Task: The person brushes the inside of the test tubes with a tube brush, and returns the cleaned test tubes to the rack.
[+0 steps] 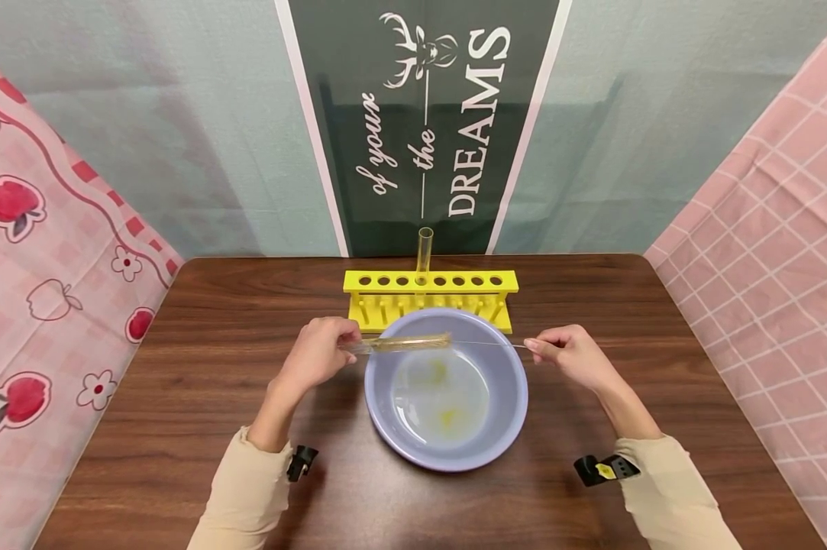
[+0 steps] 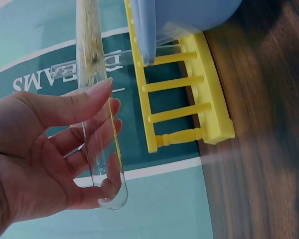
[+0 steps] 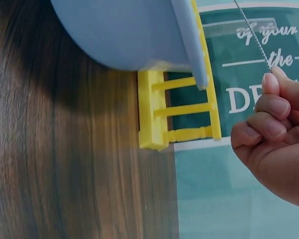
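Observation:
A clear glass test tube [image 2: 107,164] lies nearly level over the basin in the head view, its rounded bottom end in my left hand [image 1: 322,347]. Thumb and fingers of that hand curl round the glass. Inside the tube sit the pale tan bristles of a test tube brush [image 1: 413,343]. Its thin twisted wire runs out to the right, where my right hand [image 1: 570,353] pinches the wire between thumb and forefinger. Below the tube stands a lavender-blue basin [image 1: 511,397] holding shallow cloudy water with yellowish patches.
A yellow test tube rack [image 1: 430,283] stands behind the basin, partly hidden by its rim. One upright test tube [image 1: 424,248] stands in the rack. Everything is on a dark wooden table [image 1: 200,367], with printed cloths hanging behind it and at both sides.

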### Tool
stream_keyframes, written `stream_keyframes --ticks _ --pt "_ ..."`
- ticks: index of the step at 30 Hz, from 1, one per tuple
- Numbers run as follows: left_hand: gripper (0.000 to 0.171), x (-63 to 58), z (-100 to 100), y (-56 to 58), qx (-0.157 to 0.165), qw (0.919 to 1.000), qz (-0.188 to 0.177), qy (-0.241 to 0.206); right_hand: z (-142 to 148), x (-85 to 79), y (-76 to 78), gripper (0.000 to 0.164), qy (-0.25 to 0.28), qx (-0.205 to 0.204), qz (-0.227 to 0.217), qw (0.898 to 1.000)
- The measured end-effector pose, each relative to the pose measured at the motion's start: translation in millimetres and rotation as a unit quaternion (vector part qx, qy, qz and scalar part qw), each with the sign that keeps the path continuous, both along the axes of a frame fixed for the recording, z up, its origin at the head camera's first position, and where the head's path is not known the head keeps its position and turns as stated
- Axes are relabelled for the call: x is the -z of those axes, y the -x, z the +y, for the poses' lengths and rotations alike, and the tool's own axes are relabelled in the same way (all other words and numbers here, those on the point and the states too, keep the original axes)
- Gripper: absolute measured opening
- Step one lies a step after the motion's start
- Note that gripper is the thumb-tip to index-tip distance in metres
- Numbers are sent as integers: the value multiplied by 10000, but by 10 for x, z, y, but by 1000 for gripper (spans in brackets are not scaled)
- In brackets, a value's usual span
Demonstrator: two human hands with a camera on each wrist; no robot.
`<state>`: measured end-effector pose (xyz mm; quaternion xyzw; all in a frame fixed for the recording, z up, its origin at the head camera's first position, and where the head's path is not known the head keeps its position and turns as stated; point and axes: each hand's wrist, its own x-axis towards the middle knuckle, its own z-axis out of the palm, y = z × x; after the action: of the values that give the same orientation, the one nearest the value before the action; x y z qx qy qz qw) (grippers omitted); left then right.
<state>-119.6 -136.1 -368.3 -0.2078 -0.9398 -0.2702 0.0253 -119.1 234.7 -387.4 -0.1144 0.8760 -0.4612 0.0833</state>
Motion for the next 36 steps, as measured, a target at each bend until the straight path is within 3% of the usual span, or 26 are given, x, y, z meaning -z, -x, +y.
stream_keyframes --ticks 9,22,33,36 --pt "20 -42 237 -4 378 9992 -133 60 -284 -51 -16 23 -3 -200 -174 9996" --pt "21 -72 345 -38 351 9990 -220 140 -469 -65 -49 28 211 -164 -400 9988" --pt "20 -31 379 -63 469 9987 95 155 -501 -75 -61 32 683 41 -1037 9923" --pt "22 -42 377 -80 525 9980 333 122 -513 -72 -57 33 887 71 -1239 9883"
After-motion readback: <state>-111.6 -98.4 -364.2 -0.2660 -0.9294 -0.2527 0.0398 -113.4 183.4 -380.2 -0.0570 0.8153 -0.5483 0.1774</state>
